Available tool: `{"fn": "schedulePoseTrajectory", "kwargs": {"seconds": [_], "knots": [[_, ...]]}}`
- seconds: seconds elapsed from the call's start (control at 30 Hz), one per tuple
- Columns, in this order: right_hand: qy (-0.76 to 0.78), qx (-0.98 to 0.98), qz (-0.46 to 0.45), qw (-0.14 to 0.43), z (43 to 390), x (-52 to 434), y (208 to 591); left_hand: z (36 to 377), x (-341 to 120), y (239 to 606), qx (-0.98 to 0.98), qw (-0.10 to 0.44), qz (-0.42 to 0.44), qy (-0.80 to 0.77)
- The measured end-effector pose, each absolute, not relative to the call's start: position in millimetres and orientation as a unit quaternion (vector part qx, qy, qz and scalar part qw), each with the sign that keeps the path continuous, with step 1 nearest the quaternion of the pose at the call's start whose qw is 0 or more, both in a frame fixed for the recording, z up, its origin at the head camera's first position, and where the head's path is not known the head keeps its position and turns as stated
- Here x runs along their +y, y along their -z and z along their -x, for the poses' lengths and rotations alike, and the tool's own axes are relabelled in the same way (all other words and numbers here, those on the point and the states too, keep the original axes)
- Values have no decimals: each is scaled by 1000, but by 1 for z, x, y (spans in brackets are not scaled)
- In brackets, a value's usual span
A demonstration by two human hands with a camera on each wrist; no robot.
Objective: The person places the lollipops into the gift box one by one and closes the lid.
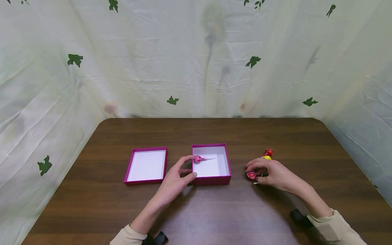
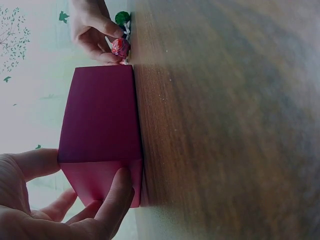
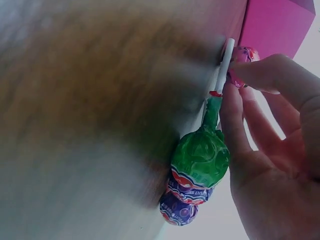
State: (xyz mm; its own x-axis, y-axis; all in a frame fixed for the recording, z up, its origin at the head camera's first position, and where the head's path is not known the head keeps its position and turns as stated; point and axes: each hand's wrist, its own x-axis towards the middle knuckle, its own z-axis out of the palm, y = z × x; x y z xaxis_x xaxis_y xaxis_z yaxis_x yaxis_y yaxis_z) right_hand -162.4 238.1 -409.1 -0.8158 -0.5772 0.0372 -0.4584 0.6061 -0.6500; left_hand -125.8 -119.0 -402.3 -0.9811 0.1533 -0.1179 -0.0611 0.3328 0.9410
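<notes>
The left hand [image 1: 175,178] is resting extended fingers against the left side of the magenta box [image 1: 212,181], a pink lollipop [image 1: 197,159] lying inside, while the right hand [image 1: 274,173] is pinching a red-pink lollipop [image 1: 251,176] between box and right edge of the tabletop [image 1: 214,214].

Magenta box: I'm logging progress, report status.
Left hand touching box. Right hand at pink lollipop, grip unclear. Another lollipop inside. Lid left, seemingly not blocking.

Before you lies a brown wood-grain table [image 1: 171,132] with rounded far corners, a soft sheen of light [image 1: 220,207] on its near part. Around it you see pale, creased cloth [image 1: 177,51] printed with green leaves [image 1: 75,60] and blurred flowers [image 1: 111,108].
</notes>
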Motion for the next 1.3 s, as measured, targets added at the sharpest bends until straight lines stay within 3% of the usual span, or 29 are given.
{"fn": "schedulePoseTrajectory", "kwargs": {"seconds": [0.87,1.3], "knots": [[335,901,271,59,161,229,405,125,-120,402,810,93,-29,-578],[363,893,267,-3,158,217,398,126,-119,402,813,88,-31,-575]]}}
